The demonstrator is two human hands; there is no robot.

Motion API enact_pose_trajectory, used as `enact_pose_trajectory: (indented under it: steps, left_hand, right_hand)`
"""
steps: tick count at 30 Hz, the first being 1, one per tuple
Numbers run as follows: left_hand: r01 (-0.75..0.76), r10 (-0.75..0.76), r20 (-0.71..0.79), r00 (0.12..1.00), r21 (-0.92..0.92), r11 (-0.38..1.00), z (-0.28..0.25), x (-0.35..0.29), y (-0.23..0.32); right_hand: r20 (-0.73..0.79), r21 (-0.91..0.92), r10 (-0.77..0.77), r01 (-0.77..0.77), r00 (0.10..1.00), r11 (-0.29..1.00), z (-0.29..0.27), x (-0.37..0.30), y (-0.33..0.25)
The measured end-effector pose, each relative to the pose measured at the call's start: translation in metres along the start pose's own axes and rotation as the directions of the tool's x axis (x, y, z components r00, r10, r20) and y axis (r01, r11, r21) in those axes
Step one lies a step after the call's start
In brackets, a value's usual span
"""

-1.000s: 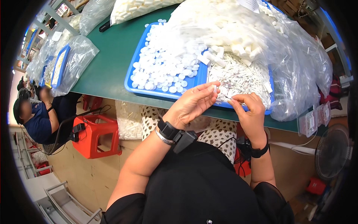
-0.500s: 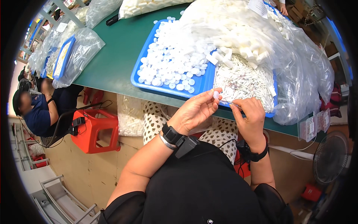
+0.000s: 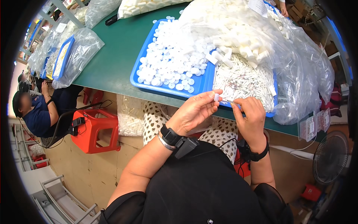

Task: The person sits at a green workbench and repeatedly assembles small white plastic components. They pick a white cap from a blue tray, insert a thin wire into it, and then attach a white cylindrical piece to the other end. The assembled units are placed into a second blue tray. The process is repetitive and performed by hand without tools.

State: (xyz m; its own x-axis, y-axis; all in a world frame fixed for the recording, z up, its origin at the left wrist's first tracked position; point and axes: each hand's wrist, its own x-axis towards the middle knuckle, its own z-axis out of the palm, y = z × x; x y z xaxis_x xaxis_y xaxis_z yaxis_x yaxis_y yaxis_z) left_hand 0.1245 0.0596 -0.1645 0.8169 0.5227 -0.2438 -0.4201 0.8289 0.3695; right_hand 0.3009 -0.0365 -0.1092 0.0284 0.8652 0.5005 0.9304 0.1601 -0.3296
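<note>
My left hand (image 3: 194,112) is closed in a pinch, with a small translucent white disc (image 3: 216,97) between thumb and fingertip. My right hand (image 3: 250,117) pinches a thin, narrow stick-like piece (image 3: 228,101), which points left toward the disc. Whether its tip touches the disc is too small to tell. Both hands are over the near edge of two blue trays. The left tray (image 3: 136,83) bears a heap of similar discs (image 3: 167,59). In the right one, under my fingers, lies a pile of thin white sticks (image 3: 238,80), some with dark parts.
A large clear bag of white cylindrical pieces (image 3: 238,33) leans over the trays on the green table (image 3: 108,52). Clear plastic boxes (image 3: 313,125) hang at the right edge, near a fan (image 3: 330,156). A red stool (image 3: 93,130) and a seated person (image 3: 41,112) are to the left.
The disc in my left fingers has shifted slightly down and looks a little turned. My right hand has barely moved, still pinching the thin piece. The person at left has shifted slightly.
</note>
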Motion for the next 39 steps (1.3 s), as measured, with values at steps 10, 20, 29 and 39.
enact_pose_trajectory:
  steps: [10,20,29,39]
  left_hand:
    - [-0.014,0.028,-0.084,0.996,0.163,0.987,0.009,0.000,-0.012]
    - [0.002,-0.011,-0.066,0.998,-0.128,0.992,-0.006,-0.003,-0.041]
    - [0.025,-0.031,-0.112,0.993,-0.054,0.998,-0.003,-0.006,-0.026]
    - [-0.165,0.164,-0.114,0.980,-0.001,0.986,-0.004,-0.004,-0.021]
  right_hand:
    - [-0.036,0.020,-0.108,0.109,0.993,0.994,0.005,-0.002,-0.005]
    - [0.204,0.751,0.546,-0.488,0.812,0.445,0.048,-0.021,-0.014]
    - [-0.009,0.336,0.140,-0.129,0.990,0.933,0.038,-0.007,-0.009]
    - [0.139,0.205,0.115,-0.143,0.983,0.968,0.030,0.018,0.029]
